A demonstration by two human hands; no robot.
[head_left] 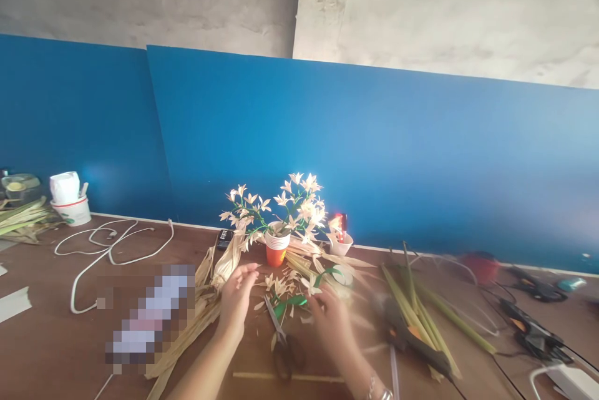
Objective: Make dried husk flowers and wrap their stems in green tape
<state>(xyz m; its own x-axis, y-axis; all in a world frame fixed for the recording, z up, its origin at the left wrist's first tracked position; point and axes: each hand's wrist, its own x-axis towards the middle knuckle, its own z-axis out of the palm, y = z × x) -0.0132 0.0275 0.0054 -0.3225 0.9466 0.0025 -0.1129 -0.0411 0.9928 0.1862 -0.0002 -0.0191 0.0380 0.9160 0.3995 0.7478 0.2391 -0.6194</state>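
My left hand [238, 294] is raised left of the scissors, fingers loosely bent and apart, with nothing visible in them. My right hand [333, 316] is blurred; its closed fingertips meet a pale husk flower [311, 286] with a green strip beside it. Between my hands, scissors [279, 328] lie with their blades pointing away. Small pale flowers [279, 286] and green leaf-like pieces [296, 301] lie just beyond them. Farther back, an orange and white paper cup [277, 250] holds green stems with several pale star-shaped flowers [306, 209].
Dried husks [187, 331] lie to the left near a blurred-out rectangular object [152, 319] and a white cable [110, 250]. At right are a glue gun [414, 337], green stalks [449, 312] and another dark tool [533, 331]. A blue panel [374, 150] borders the table's back.
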